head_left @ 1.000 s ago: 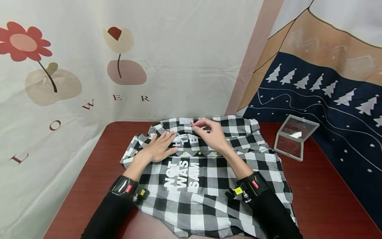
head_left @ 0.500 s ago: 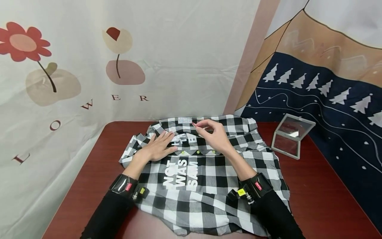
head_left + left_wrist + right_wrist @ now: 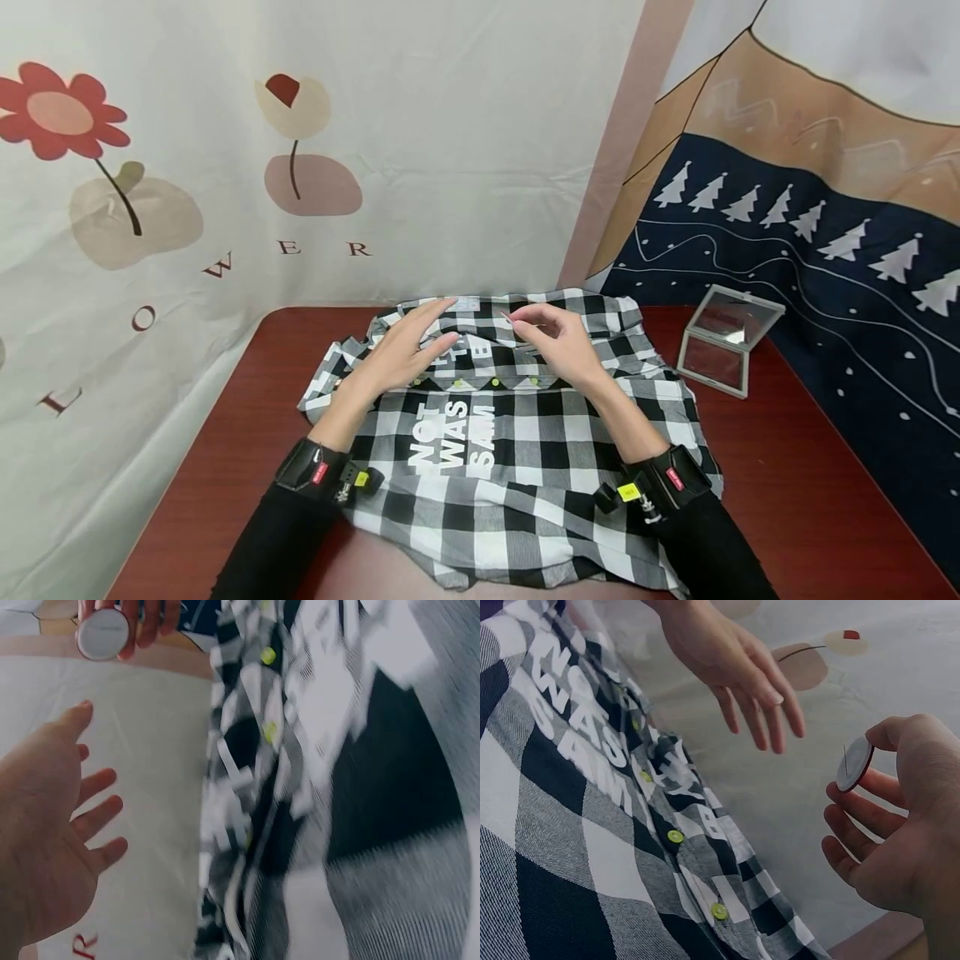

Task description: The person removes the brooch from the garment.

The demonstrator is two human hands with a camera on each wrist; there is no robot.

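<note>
Head view, shirt: a black-and-white checked shirt (image 3: 517, 433) lies spread on a dark red table (image 3: 225, 467), white lettering and a row of yellow-green buttons (image 3: 495, 382) facing up.
Head view, left hand: the left hand (image 3: 401, 354) is raised just above the shirt's far part, fingers straight and spread, holding nothing.
Head view, right hand: the right hand (image 3: 558, 342) hovers beside it over the collar end, fingers curled inward; what it pinches is too small to tell here.
Head view, surroundings: a small hinged mirror (image 3: 727, 337) stands open on the table, well apart to the right of the shirt, before printed wall cloths.
Left wrist view: blurred; the left hand (image 3: 45, 825) shows an open palm with loose fingers, the shirt (image 3: 337, 787) beside it, and the other hand's fingertips grip a small round white disc (image 3: 103, 634) at the top edge.
Right wrist view: the right hand (image 3: 900, 832) pinches the disc (image 3: 853, 763) between thumb and fingers, above the shirt (image 3: 577, 825); the left hand (image 3: 727, 660) hangs open nearby.
</note>
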